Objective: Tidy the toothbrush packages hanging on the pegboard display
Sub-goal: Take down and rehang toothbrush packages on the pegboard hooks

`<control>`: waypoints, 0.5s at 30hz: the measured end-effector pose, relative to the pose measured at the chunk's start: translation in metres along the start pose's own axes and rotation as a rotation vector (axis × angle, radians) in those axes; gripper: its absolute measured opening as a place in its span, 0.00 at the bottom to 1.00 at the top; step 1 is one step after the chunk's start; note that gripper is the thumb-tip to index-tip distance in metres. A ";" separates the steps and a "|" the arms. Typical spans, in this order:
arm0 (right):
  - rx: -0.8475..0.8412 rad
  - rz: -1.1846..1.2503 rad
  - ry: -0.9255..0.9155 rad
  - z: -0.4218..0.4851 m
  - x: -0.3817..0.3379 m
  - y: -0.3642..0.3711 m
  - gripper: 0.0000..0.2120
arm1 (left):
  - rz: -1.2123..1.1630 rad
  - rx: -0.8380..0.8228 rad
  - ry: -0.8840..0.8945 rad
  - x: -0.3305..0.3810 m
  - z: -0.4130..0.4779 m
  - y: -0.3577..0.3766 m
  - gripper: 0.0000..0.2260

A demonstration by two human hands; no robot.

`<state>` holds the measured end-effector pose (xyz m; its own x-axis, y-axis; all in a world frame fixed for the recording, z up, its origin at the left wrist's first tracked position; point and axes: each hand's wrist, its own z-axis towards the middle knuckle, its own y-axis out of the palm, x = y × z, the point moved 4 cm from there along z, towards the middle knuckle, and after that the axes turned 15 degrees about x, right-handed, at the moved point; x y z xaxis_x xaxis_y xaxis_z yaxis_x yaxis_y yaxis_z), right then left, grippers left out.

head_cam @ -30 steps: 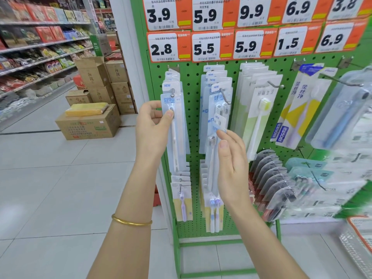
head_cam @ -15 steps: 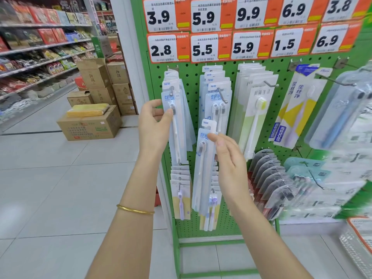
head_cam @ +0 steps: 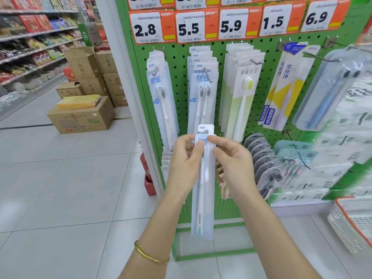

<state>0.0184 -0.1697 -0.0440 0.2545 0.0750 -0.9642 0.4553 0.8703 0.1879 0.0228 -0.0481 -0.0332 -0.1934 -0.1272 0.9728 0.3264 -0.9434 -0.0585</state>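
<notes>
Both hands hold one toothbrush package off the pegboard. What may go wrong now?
The left hand and right hand pinch the clear blue-and-white toothbrush package only near its top; it may slip to the tiled floor. The blue stack under 2.8 and blue stack under 5.5 look alike; it may go on the wrong one.

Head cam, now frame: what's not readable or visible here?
Head view:
1. Brush head inside the held clear-and-white toothbrush package: mostly covered by the fingers of the left hand and right hand.
2. Top row of orange-and-white price tags: numbers cut by the upper edge.
3. White-and-green packs at far right: blurred, print unreadable.
4. Fine print on the 2.8 price tag: too small.
</notes>
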 end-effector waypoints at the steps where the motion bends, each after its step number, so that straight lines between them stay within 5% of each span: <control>1: 0.010 -0.005 0.011 -0.001 0.003 -0.004 0.16 | 0.002 -0.014 -0.018 -0.005 -0.005 0.004 0.07; 8: 0.039 0.058 0.138 -0.009 0.028 -0.029 0.14 | 0.080 -0.037 -0.053 -0.033 -0.014 0.020 0.08; 11: -0.008 -0.092 0.201 -0.013 0.044 -0.036 0.02 | 0.086 -0.001 -0.021 -0.036 -0.015 0.024 0.10; 15: -0.111 -0.212 0.159 -0.020 0.056 -0.038 0.11 | 0.133 0.003 0.041 -0.042 -0.023 0.032 0.10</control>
<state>-0.0020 -0.1885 -0.1090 0.0230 -0.0463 -0.9987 0.3860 0.9219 -0.0338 0.0198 -0.0799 -0.0813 -0.1856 -0.2637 0.9466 0.3549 -0.9163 -0.1857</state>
